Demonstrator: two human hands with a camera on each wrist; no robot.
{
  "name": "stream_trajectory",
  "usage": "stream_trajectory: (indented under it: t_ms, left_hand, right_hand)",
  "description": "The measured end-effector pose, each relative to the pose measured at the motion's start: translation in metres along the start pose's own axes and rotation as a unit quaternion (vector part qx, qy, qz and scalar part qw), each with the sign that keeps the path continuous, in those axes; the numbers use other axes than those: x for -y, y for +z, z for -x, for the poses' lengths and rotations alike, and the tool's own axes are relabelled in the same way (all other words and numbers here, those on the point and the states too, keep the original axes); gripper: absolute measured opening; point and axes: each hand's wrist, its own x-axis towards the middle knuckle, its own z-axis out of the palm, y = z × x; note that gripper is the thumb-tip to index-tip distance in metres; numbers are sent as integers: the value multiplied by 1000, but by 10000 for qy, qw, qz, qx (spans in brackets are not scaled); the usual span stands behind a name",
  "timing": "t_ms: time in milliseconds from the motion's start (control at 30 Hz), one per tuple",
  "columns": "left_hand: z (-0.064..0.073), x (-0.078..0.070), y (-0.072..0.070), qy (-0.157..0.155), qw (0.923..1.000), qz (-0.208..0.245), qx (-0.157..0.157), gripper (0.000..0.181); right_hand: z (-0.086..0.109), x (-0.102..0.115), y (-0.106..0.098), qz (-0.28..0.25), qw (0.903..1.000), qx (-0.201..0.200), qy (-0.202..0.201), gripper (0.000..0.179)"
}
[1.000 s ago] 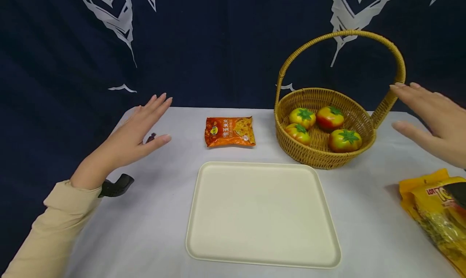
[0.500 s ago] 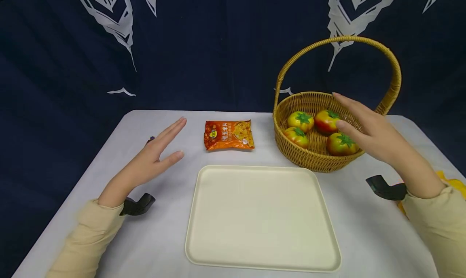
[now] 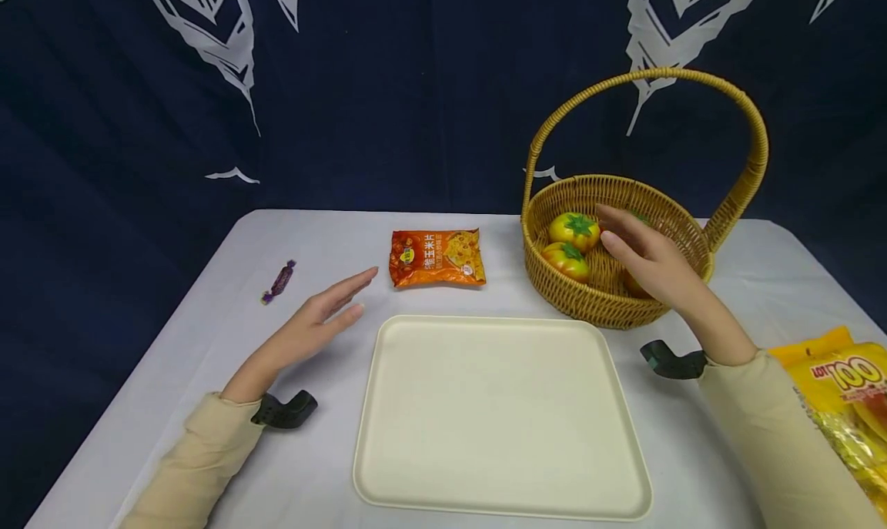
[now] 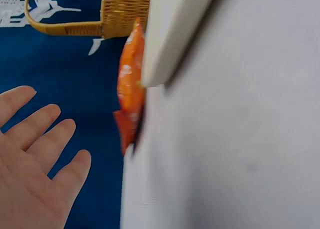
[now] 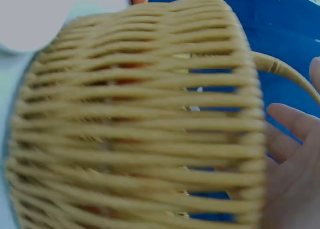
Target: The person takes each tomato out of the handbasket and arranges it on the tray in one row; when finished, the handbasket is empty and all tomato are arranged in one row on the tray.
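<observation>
My right hand (image 3: 651, 259) is over the wicker basket (image 3: 617, 309), fingers extended above the fruits and holding nothing. In the basket are yellow-red, tomato-like fruits (image 3: 567, 262) with green leafy tops; the hand partly covers those on the right. In the right wrist view the basket's woven side (image 5: 145, 119) fills most of the picture, with the palm (image 5: 300, 179) beyond its rim. My left hand (image 3: 312, 325) hovers left of the cream tray (image 3: 502, 417), fingers extended, nothing in it. The left wrist view shows its fingers (image 4: 50, 139) spread apart, near an orange snack packet (image 4: 131, 79).
Behind the tray lies the orange packet (image 3: 438, 258). A purple wrapped candy (image 3: 279, 282) is at the far left of the white-covered table (image 3: 333, 244). A yellow bag (image 3: 838, 390) rests at the right, partly behind the right sleeve. A dark patterned curtain (image 3: 430, 90) hangs behind.
My right hand has come in from the right side to over the basket. My left hand has moved right and nearer, uncovering the purple candy. The basket, packet and tray stay put.
</observation>
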Motion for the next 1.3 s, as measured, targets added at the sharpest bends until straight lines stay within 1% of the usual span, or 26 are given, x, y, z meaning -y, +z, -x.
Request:
stream_trajectory:
  t_ms: [67, 167, 267, 400, 467, 633, 800, 1000, 1100, 1167, 1300]
  left_hand:
    - [0, 5, 5, -196, 9992, 342, 86, 49]
    - [-1, 13, 10, -458, 9956, 790, 211, 47]
    - [-2, 21, 14, -545, 9922, 1076, 322, 46]
    - [-3, 29, 16, -507, 9882, 1365, 476, 47]
    - [-2, 31, 17, -512, 9870, 1432, 522, 48]
    - [0, 32, 18, -500, 9866, 1427, 608, 50]
    - [0, 35, 19, -460, 9880, 1277, 734, 50]
    - [0, 36, 20, -551, 9883, 1135, 854, 52]
    - [0, 37, 21, -572, 9887, 1075, 871, 53]
    - [1, 37, 21, -583, 9889, 1040, 882, 54]
    - [1, 37, 22, -630, 9892, 960, 910, 55]
  right_hand:
    - [-1, -4, 4, -139, 9998, 58, 133, 50]
    - [-2, -9, 7, -313, 9992, 120, 237, 51]
    - [-4, -11, 9, -376, 9987, 178, 310, 52]
    - [-7, -10, 9, -379, 9977, 354, 433, 53]
    - [-9, -10, 9, -365, 9971, 464, 479, 53]
    - [-13, -13, 9, -465, 9951, 670, 556, 51]
    - [-16, -15, 9, -579, 9922, 861, 697, 51]
    - [-17, -17, 10, -565, 9895, 1078, 775, 53]
    - [-17, -17, 10, -549, 9881, 1224, 750, 54]
    - [-17, -17, 10, -475, 9879, 1279, 738, 53]
    - [-18, -15, 10, -132, 9883, 1372, 661, 54]
